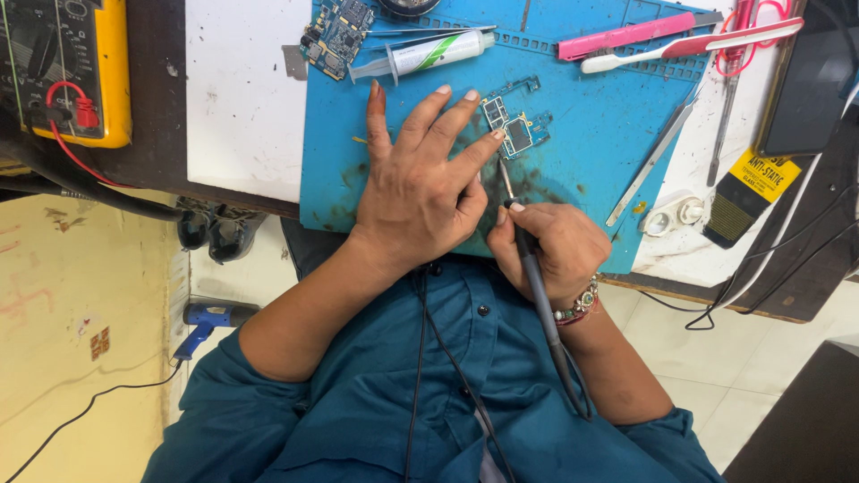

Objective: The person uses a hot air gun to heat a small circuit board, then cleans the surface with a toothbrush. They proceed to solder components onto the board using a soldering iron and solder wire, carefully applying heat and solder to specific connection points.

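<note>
My left hand (416,192) lies flat with the fingers spread open, and their tips press the small green circuit board (512,132) down on the blue rubber work mat (591,116). My right hand (550,246) is closed around the dark pen-shaped soldering iron (537,277), its thin metal tip just beside the board's lower edge. I count two circuit boards: the second, a larger blue one (335,36), rests at the mat's top left corner, next to one white syringe (425,54). One pair of metal tweezers (649,161) lies to the right.
</note>
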